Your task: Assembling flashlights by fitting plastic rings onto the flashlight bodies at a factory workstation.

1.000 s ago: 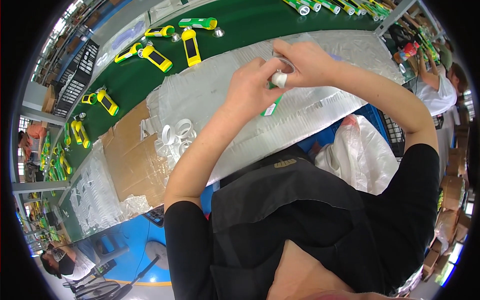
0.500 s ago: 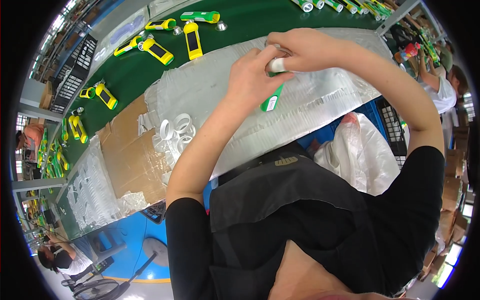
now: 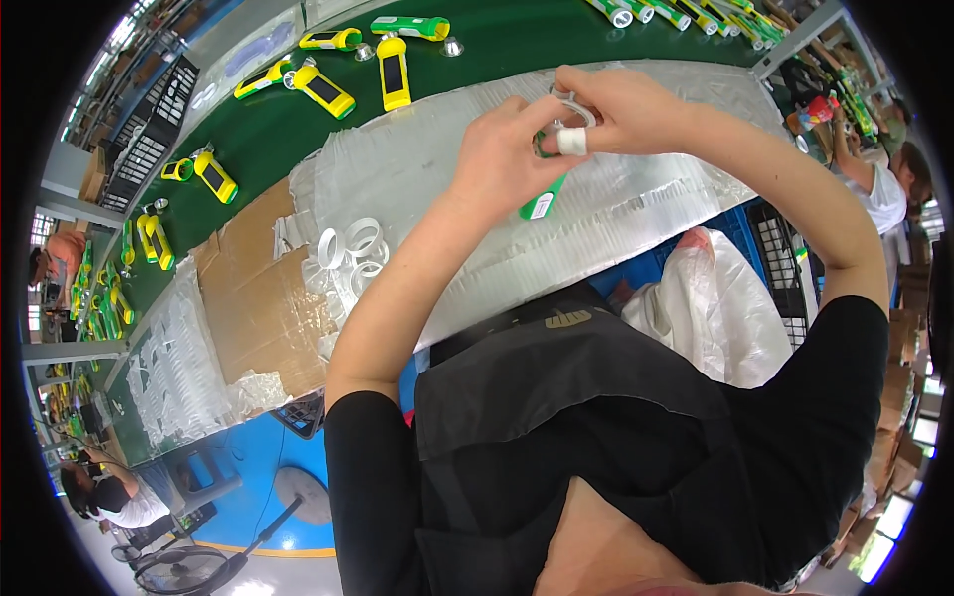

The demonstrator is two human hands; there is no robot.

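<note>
My left hand [image 3: 505, 149] is closed round a green flashlight [image 3: 543, 202]; its lower end with a pale label sticks out below the palm. Fingers of my right hand [image 3: 626, 111] pinch a pale ring [image 3: 586, 111] at the flashlight's head end, which the hands partly hide. A white wrap [image 3: 572, 142] is round a digit of the right hand. Whether the ring touches the flashlight I cannot tell. Several white rings [image 3: 366, 238] lie left of my left forearm on the plastic-covered bench pad [image 3: 417, 164].
Beyond the pad, yellow-and-green flashlights [image 3: 395, 74] and small silver reflectors [image 3: 452, 47] lie on a green surface [image 3: 517, 40]. More flashlights [image 3: 646, 12] line up at the far right. Brown cardboard [image 3: 248, 298] covers the bench's left part. A white sack [image 3: 720, 308] sits near my right side.
The right hand has shifted slightly right, away from the left hand, and the pale ring between them shows more. My left hand still holds the flashlight.
</note>
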